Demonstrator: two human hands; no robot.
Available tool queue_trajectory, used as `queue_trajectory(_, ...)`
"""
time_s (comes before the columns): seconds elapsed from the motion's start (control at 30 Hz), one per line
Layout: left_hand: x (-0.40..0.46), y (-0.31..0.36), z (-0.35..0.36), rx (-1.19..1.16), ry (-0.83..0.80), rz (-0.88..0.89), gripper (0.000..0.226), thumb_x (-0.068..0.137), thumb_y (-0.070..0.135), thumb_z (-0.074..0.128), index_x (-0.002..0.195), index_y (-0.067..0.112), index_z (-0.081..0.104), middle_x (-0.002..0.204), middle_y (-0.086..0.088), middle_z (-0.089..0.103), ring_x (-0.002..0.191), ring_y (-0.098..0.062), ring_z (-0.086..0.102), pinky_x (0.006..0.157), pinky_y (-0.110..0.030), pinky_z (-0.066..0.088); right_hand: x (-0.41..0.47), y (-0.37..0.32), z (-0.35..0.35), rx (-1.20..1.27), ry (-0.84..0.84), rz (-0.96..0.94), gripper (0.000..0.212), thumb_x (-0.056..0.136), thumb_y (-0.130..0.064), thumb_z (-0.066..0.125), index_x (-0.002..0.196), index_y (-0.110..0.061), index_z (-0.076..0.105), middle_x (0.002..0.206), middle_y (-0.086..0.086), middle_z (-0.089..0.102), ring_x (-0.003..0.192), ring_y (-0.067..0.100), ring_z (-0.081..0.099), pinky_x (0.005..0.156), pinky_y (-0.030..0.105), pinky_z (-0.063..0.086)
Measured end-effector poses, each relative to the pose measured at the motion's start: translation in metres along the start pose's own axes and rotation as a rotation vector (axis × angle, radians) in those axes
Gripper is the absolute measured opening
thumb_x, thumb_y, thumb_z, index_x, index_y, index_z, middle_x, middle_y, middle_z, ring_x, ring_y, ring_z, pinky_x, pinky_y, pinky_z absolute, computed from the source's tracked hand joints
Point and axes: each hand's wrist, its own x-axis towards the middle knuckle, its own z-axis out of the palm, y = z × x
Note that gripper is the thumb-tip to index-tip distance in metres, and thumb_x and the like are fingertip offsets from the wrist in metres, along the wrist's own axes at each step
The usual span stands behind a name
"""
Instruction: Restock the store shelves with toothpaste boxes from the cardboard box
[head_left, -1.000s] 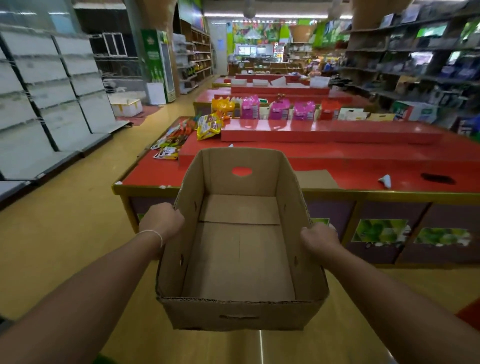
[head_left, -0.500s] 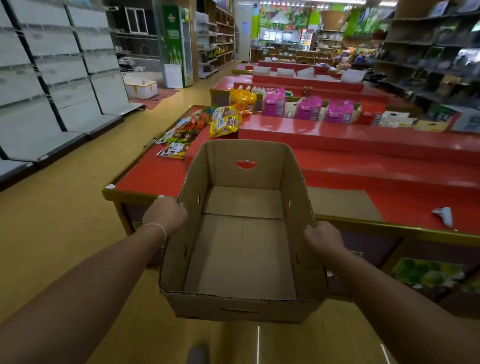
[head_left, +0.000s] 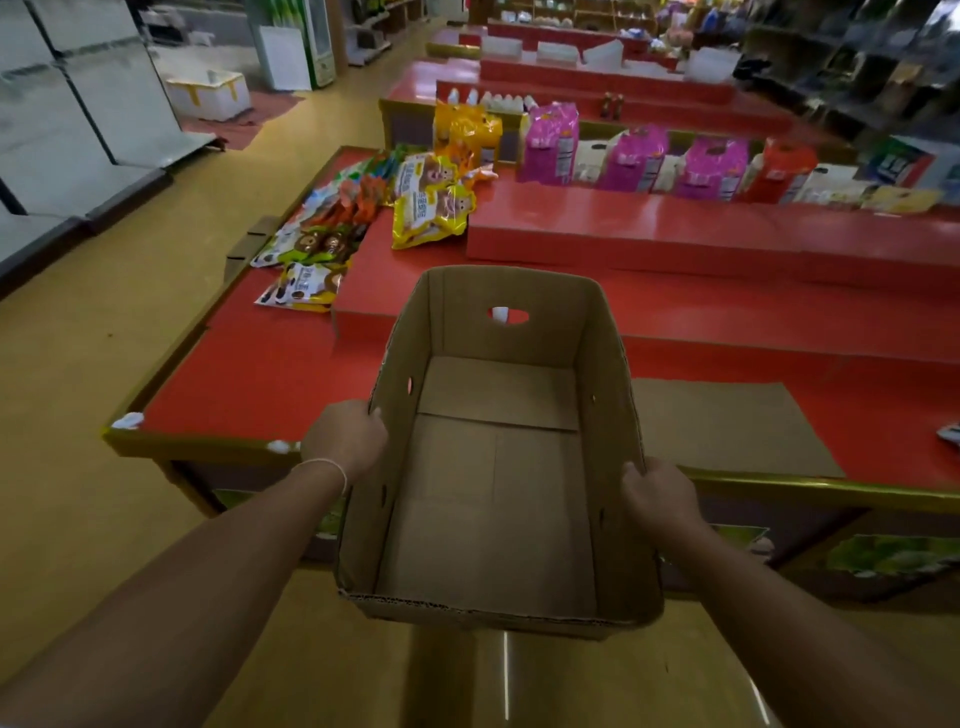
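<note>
Your left hand gripping cardboard box left wall, right hand gripping right wall, box empty, held over red display table edge.

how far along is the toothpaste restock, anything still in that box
Done: the open brown cardboard box is empty, only its bare bottom flaps showing. In hand: the left hand and right hand grip its side walls, holding it over the edge of the red display table. Left: no toothpaste boxes are visible, so their shelving cannot be confirmed.
</note>
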Motion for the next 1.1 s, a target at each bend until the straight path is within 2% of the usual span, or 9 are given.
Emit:
queue_trajectory(0.13, 0.025, 0.005, 0.017, 0.001, -0.012, -0.021, 0.037, 0.101, 0.033, 0.043, 0.078, 0.008, 0.056, 0.082, -0.01, 0.062, 0.076, -0.03, 0.058, 0.064, -0.034, 0.045, 0.03, -0.005, 0.009, -0.015, -0.016, 0.0, 0.04, 0.103, -0.032, 0.041, 0.126, -0.003, 0.058, 0.112, 0.017, 0.066, 0.102, 0.032, 0.062, 0.087, 0.044, 0.053)
queue_trajectory(0.23, 0.038, 0.013, 0.023, 0.02, 0.01, -0.015, 0.035, 0.101, 0.031, 0.042, 0.079, 0.007, 0.054, 0.084, -0.012, 0.058, 0.077, -0.03, 0.051, 0.064, -0.034, 0.037, 0.05, -0.008, 0.012, -0.033, -0.05, -0.007, 0.038, 0.104, -0.031, 0.041, 0.121, -0.002, 0.06, 0.111, 0.017, 0.065, 0.102, 0.034, 0.061, 0.087, 0.045, 0.052)
queue_trajectory(0.37, 0.06, 0.026, 0.024, 0.032, -0.004, -0.02, 0.035, 0.101, 0.032, 0.043, 0.094, 0.003, 0.062, 0.101, -0.02, 0.064, 0.093, -0.037, 0.06, 0.068, -0.033, 0.039, 0.068, -0.013, 0.014, -0.035, -0.068, 0.007, 0.041, 0.104, -0.032, 0.04, 0.124, -0.002, 0.058, 0.113, 0.017, 0.064, 0.103, 0.032, 0.061, 0.082, 0.037, 0.048)
queue_trajectory(0.5, 0.075, 0.036, 0.021, 0.083, -0.07, -0.067, 0.039, 0.1, 0.033, 0.043, 0.106, 0.0, 0.063, 0.112, -0.022, 0.063, 0.103, -0.039, 0.059, 0.075, -0.035, 0.043, 0.091, -0.028, 0.005, -0.043, -0.13, 0.009, 0.039, 0.102, -0.03, 0.042, 0.123, -0.001, 0.059, 0.112, 0.018, 0.065, 0.103, 0.033, 0.061, 0.088, 0.039, 0.052)
queue_trajectory(0.67, 0.076, 0.041, 0.019, 0.088, -0.14, -0.075, 0.041, 0.101, 0.033, 0.044, 0.118, -0.002, 0.055, 0.122, -0.024, 0.059, 0.113, -0.04, 0.056, 0.08, -0.035, 0.041, 0.099, -0.039, 0.0, 0.028, -0.215, 0.075, 0.042, 0.097, -0.026, 0.05, 0.133, -0.004, 0.051, 0.117, 0.014, 0.063, 0.1, 0.029, 0.061, 0.08, 0.037, 0.053)
queue_trajectory(0.8, 0.072, 0.044, 0.016, 0.085, -0.134, -0.068, 0.04, 0.099, 0.032, 0.047, 0.123, 0.001, 0.045, 0.122, -0.022, 0.058, 0.112, -0.039, 0.056, 0.079, -0.037, 0.042, 0.098, -0.04, -0.002, 0.04, -0.218, 0.081, 0.049, 0.097, -0.025, 0.052, 0.141, -0.005, 0.044, 0.125, 0.015, 0.06, 0.107, 0.031, 0.06, 0.086, 0.039, 0.053)
queue_trajectory(0.87, 0.067, 0.049, 0.015, 0.094, -0.121, -0.052, 0.039, 0.098, 0.032, 0.048, 0.123, 0.002, 0.043, 0.121, -0.022, 0.057, 0.11, -0.039, 0.057, 0.079, -0.037, 0.044, 0.096, -0.042, -0.006, 0.052, -0.204, 0.071, 0.048, 0.096, -0.026, 0.052, 0.139, -0.007, 0.046, 0.124, 0.014, 0.061, 0.105, 0.03, 0.061, 0.083, 0.038, 0.053)
queue_trajectory(0.97, 0.057, 0.056, 0.012, 0.111, -0.073, -0.03, 0.043, 0.095, 0.032, 0.051, 0.126, 0.004, 0.042, 0.128, -0.023, 0.046, 0.114, -0.042, 0.051, 0.089, -0.043, 0.044, 0.091, -0.049, -0.014, 0.049, -0.184, 0.036, 0.046, 0.094, -0.028, 0.053, 0.136, -0.008, 0.049, 0.119, 0.012, 0.063, 0.101, 0.029, 0.061, 0.076, 0.035, 0.051)
queue_trajectory(1.1, 0.052, 0.067, 0.003, 0.138, -0.022, 0.017, 0.044, 0.095, 0.032, 0.051, 0.127, 0.004, 0.041, 0.13, -0.025, 0.042, 0.118, -0.044, 0.045, 0.095, -0.045, 0.04, 0.087, -0.058, -0.026, 0.036, -0.175, -0.009, 0.047, 0.094, -0.027, 0.053, 0.136, -0.007, 0.049, 0.119, 0.012, 0.062, 0.103, 0.029, 0.061, 0.083, 0.039, 0.054)
